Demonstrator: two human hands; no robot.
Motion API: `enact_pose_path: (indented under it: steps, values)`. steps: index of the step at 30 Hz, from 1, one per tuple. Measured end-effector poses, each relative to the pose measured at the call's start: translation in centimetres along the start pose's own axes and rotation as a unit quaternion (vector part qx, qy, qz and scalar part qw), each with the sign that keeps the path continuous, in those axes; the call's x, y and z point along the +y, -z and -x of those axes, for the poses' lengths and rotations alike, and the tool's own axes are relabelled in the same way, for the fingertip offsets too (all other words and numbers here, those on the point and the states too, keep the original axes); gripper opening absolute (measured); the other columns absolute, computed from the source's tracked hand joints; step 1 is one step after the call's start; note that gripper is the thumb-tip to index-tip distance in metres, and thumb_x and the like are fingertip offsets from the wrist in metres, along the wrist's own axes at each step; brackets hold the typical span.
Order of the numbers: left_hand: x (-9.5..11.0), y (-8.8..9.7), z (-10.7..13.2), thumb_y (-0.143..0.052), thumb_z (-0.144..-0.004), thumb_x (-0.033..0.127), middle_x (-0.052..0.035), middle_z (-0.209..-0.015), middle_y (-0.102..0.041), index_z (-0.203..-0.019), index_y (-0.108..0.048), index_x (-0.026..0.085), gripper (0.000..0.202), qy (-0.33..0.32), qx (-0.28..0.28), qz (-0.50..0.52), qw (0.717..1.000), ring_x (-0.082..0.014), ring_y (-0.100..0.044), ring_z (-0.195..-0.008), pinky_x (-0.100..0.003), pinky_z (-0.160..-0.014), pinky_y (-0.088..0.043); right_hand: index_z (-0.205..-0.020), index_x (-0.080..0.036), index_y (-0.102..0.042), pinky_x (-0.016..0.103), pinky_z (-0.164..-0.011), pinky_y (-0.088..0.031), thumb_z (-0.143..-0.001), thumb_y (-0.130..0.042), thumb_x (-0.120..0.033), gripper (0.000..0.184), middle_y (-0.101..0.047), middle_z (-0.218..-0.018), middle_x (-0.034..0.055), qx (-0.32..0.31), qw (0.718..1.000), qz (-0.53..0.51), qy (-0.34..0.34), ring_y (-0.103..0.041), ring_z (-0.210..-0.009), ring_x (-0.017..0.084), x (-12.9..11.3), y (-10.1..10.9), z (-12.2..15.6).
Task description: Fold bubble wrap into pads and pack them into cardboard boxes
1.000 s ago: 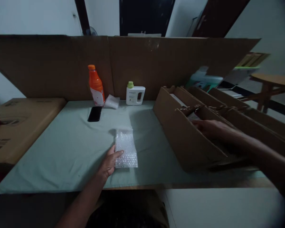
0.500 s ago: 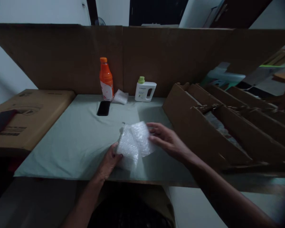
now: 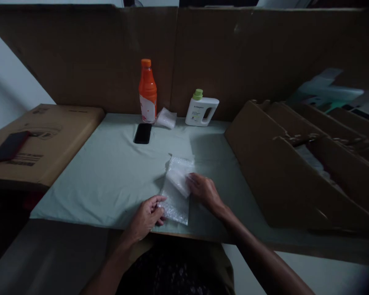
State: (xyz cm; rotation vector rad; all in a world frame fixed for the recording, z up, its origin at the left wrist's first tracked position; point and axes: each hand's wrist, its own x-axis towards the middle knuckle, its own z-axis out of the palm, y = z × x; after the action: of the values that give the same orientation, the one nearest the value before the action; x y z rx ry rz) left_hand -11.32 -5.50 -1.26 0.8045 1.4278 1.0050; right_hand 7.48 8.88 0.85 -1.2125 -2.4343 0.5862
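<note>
A clear bubble-wrap pouch lies on the cloth-covered table near its front edge. My left hand pinches the pouch's lower left edge between thumb and fingers. Over the middle of the pouch, my right hand grips a smaller folded piece of bubble wrap, its fingers somewhat blurred. Whether anything is wrapped inside that piece, I cannot tell. Behind the pouch lies a black phone.
An orange bottle, another bubble-wrap bundle and a white jug with a green cap stand along the cardboard wall. Divided cardboard bins fill the right side. On the left, a cardboard box carries a dark flat case.
The smaller bubble-wrap piece has come over the pouch with my right hand. The pouch now lies flatter on the table. The camera view has tilted down and shifted left.
</note>
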Motion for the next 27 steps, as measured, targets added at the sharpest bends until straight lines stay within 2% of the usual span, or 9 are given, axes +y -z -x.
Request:
enact_pose_path:
  steps: [2, 4, 7, 9, 13, 17, 21, 24, 27]
  values:
    - [0.2, 0.3, 0.4, -0.064, -0.073, 0.042, -0.0006, -0.081, -0.058, -0.122, -0.059, 0.011, 0.058, 0.003, -0.004, -0.009, 1.000, -0.0146, -0.064, -0.068, -0.026, -0.059, -0.052, -0.091, -0.020, -0.072, 0.025, -0.062, -0.046, -0.095, -0.049, -0.028, 0.025, -0.075, -0.076, 0.0043, 0.002, 1.000, -0.009, -0.004, -0.069, -0.069, 0.019, 0.9, 0.2, -1.1]
    - [0.4, 0.6, 0.7, -0.063, -0.075, 0.042, 0.0004, -0.079, -0.056, -0.123, -0.058, 0.012, 0.057, -0.004, 0.001, -0.026, 1.000, -0.0151, -0.063, -0.069, -0.027, -0.061, -0.053, -0.092, -0.021, -0.072, 0.024, -0.063, -0.046, -0.096, -0.050, -0.030, 0.025, -0.075, -0.078, 0.0036, 0.004, 1.000, -0.012, 0.000, -0.069, -0.071, 0.019, 1.6, 0.7, -2.3]
    - [0.6, 0.9, 0.9, -0.056, -0.080, 0.040, 0.0002, -0.076, -0.055, -0.124, -0.059, 0.012, 0.052, -0.022, 0.014, -0.092, 0.995, -0.0154, -0.060, -0.067, -0.029, -0.062, -0.053, -0.107, -0.020, -0.072, 0.032, -0.083, -0.049, -0.091, -0.057, -0.030, 0.024, -0.076, -0.106, 0.0090, 0.027, 1.000, -0.003, -0.001, -0.069, -0.093, 0.024, 2.4, 1.3, -4.3]
    - [0.6, 0.9, 1.3, -0.053, -0.083, 0.036, -0.0026, -0.080, -0.060, -0.125, -0.061, 0.013, 0.048, -0.050, 0.025, -0.176, 0.983, -0.0169, -0.060, -0.069, -0.032, -0.065, -0.054, -0.125, -0.017, -0.066, 0.043, -0.096, -0.045, -0.087, -0.063, -0.033, 0.041, -0.067, -0.129, 0.0151, 0.042, 0.999, 0.016, -0.011, -0.063, -0.113, 0.031, 2.9, 1.1, -5.5]
    - [0.1, 0.6, 2.2, -0.061, -0.077, 0.022, -0.0112, -0.123, -0.062, -0.136, -0.058, 0.023, 0.058, -0.179, 0.074, -0.371, 0.908, -0.0280, -0.059, -0.113, -0.046, -0.101, -0.050, -0.136, -0.011, -0.057, 0.055, -0.101, -0.041, -0.081, -0.071, -0.041, 0.064, -0.059, -0.139, 0.0226, 0.021, 0.999, 0.044, -0.025, -0.053, -0.126, 0.040, 4.0, -0.3, -6.3]
    - [-0.3, 0.0, 1.4, -0.074, -0.070, 0.023, -0.0118, -0.158, -0.033, -0.148, -0.044, 0.030, 0.084, -0.250, 0.113, -0.467, 0.840, -0.0368, -0.030, -0.147, -0.056, -0.119, -0.031, -0.134, -0.015, -0.059, 0.051, -0.105, -0.038, -0.084, -0.068, -0.039, 0.056, -0.057, -0.143, 0.0185, 0.027, 0.999, 0.024, -0.002, -0.050, -0.130, 0.036, 4.4, -1.9, -5.4]
    - [1.2, -0.8, -2.7, -0.077, -0.071, 0.031, -0.0144, -0.168, -0.013, -0.153, -0.036, 0.026, 0.092, -0.203, 0.119, -0.438, 0.868, -0.0407, -0.016, -0.153, -0.060, -0.120, -0.024, -0.124, -0.020, -0.065, 0.048, -0.106, -0.038, -0.086, -0.066, -0.036, 0.041, -0.063, -0.136, 0.0130, 0.039, 0.999, 0.004, 0.021, -0.053, -0.125, 0.032, 4.5, -2.4, -4.7]
    - [3.3, -0.9, -6.3, -0.076, -0.070, 0.033, -0.0199, -0.161, -0.030, -0.151, -0.039, 0.019, 0.089, -0.162, 0.092, -0.378, 0.907, -0.0407, -0.026, -0.150, -0.057, -0.119, -0.027, -0.130, -0.019, -0.062, 0.048, -0.105, -0.039, -0.085, -0.066, -0.035, 0.047, -0.060, -0.140, 0.0152, 0.047, 0.999, -0.002, 0.010, -0.053, -0.127, 0.033, 4.8, -2.5, -4.7]
    - [5.0, -0.9, -8.7, -0.075, -0.068, 0.033, -0.0200, -0.151, -0.047, -0.147, -0.044, 0.015, 0.087, -0.169, 0.081, -0.349, 0.918, -0.0385, -0.041, -0.142, -0.053, -0.118, -0.031, -0.141, -0.013, -0.053, 0.055, -0.107, -0.037, -0.083, -0.068, -0.039, 0.066, -0.047, -0.152, 0.0222, 0.064, 0.997, -0.001, -0.036, -0.044, -0.136, 0.039, 5.1, -2.6, -4.8]
